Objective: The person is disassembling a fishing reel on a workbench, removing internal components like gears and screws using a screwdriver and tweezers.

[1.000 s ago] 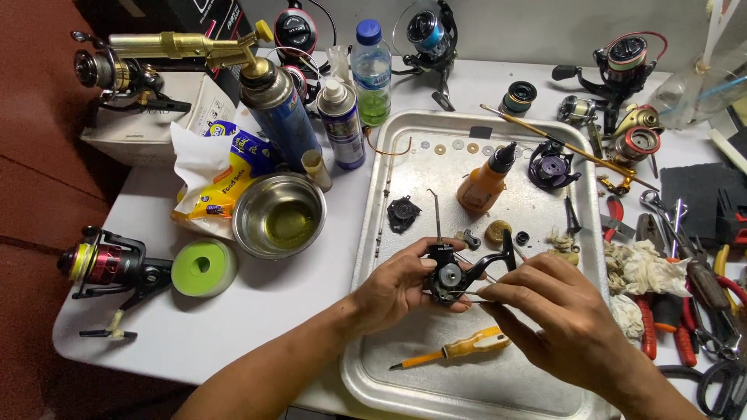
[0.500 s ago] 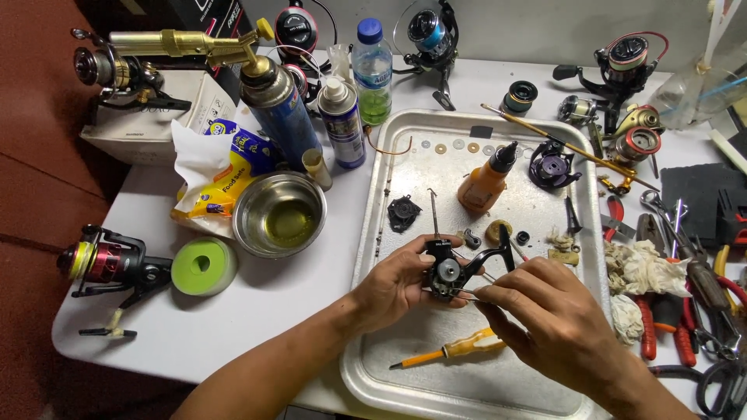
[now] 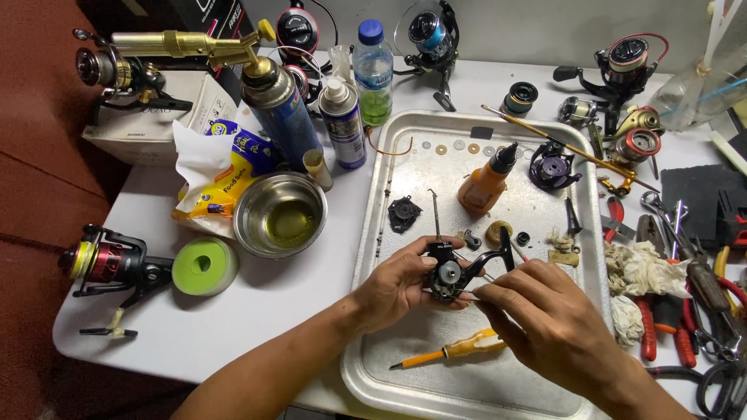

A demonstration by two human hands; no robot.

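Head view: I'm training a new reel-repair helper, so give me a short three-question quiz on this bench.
1. True or false: the left hand grips the black reel body over the metal tray.
2. What lies in the tray nearest the person? A) orange screwdriver B) orange bottle C) black side cover
3. What does the steel bowl hold?

Key: 1 true; 2 A; 3 yellowish liquid.

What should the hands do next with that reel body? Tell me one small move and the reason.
Probably keep the left hand steady on the reel body and ease the right hand's thin tool further into the open gear side. The body is held above the tray, gear facing up, with the tool tip right at it.
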